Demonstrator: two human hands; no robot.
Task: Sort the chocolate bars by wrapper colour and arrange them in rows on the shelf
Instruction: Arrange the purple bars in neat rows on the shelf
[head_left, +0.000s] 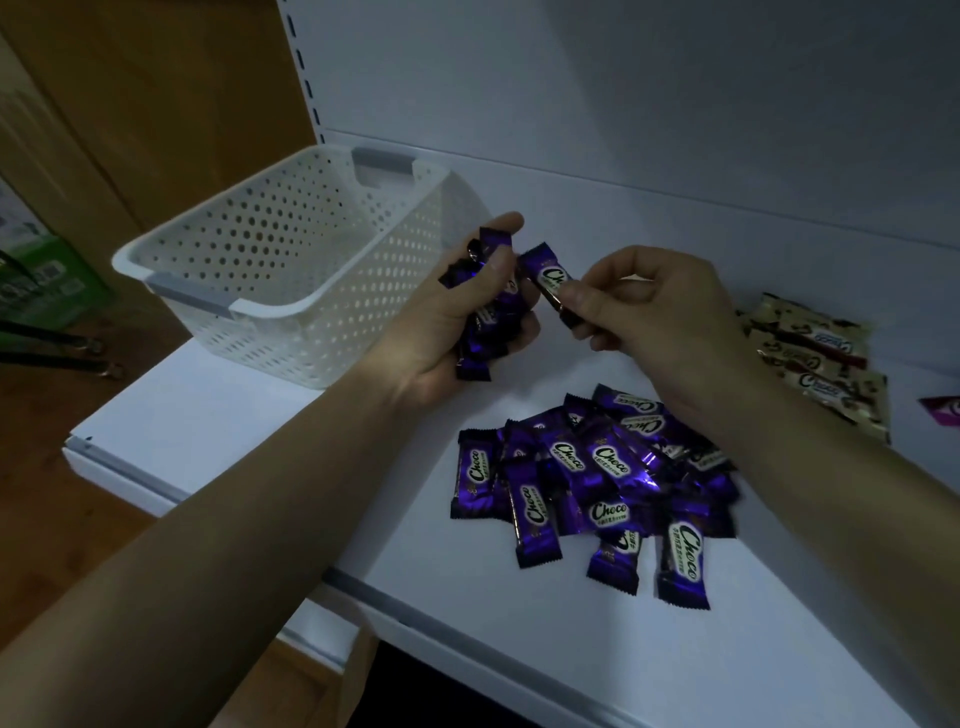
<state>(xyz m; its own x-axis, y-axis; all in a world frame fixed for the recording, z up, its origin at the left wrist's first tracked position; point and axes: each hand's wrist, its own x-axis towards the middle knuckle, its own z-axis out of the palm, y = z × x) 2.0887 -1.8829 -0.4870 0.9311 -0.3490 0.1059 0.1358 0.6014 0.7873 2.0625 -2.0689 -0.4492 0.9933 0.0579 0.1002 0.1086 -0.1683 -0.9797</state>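
A purple bar (545, 275) is being pinched at one end by the right hand (644, 312), its long axis seemingly being aimed at the bundle (493, 309) being clutched by the left hand (436, 332).

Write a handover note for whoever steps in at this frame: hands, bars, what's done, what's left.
Left hand grips a bunch of purple bars. Right hand pinches one more purple bar by its end, beside the bunch.
A loose purple pile lies on the shelf in front of the hands. Cream bars overlap at the far right, with a pinkish wrapper at the frame edge. The basket stands at the left.
Done: purple and cream lie apart.
Left: no purple rows yet; lay out the held bars and the pile.
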